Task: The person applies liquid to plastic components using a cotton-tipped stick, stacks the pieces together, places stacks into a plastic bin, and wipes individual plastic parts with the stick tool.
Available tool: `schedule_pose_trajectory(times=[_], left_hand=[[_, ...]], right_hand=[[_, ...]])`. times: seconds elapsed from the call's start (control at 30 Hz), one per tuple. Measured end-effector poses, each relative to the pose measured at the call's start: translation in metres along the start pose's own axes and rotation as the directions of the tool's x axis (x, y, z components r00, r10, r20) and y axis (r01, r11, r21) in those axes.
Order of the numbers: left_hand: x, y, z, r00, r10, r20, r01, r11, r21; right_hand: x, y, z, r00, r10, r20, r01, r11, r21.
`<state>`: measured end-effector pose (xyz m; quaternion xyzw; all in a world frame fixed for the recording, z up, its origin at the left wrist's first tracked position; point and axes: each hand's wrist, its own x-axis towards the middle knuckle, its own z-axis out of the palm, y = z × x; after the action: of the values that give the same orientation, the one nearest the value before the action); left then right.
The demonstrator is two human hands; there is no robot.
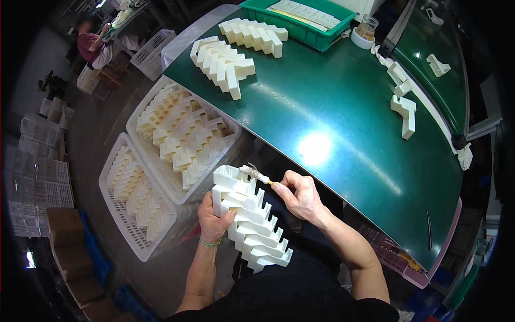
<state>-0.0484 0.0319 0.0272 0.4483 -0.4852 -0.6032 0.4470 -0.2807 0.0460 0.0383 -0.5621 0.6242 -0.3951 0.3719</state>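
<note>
My left hand (213, 220) grips the side of a nested stack of white angled plastic parts (249, 220) over my lap. The stack's upper end has open slots facing up. My right hand (301, 197) pinches the yellowish handle of a small stick with a whitish, fuzzy wrapped tip (254, 174). That tip is at the upper end of the stack; whether it touches the plastic I cannot tell. A green band (209, 243) circles my left wrist.
The green table (300, 102) bears two more stacks (222, 61) (255, 35), loose white parts (403, 115), a green tray (343, 27), a small jar (367, 29) and tweezers-like metal (429, 231). Crates (174, 196) (120, 236) of stacked parts stand left. A person (91, 45) sits far left.
</note>
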Motion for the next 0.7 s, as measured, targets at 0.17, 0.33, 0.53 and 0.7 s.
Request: schedule_pose_trajectory(times=[0.17,0.33,0.53,0.7], left_hand=[[0.004,-0.003,-0.006,1.0,0.027,-0.001,-0.027,0.997,0.078],[0.012,-0.033,-0.027,0.998,-0.019,-0.054,0.023,0.997,0.08],[0.01,-0.074,-0.054,0.976,-0.172,-0.135,0.151,0.977,-0.151],[0.006,-0.076,-0.056,0.96,-0.209,-0.184,0.181,0.971,-0.158]], right_hand=[[-0.012,0.039,0.026,0.975,0.159,0.156,-0.131,0.975,-0.179],[-0.029,0.055,0.025,0.984,0.157,-0.08,-0.148,0.983,0.103],[-0.072,0.042,-0.003,0.996,0.081,0.023,-0.08,0.996,-0.041],[-0.117,0.054,0.009,0.98,-0.001,0.201,0.004,1.0,-0.018]])
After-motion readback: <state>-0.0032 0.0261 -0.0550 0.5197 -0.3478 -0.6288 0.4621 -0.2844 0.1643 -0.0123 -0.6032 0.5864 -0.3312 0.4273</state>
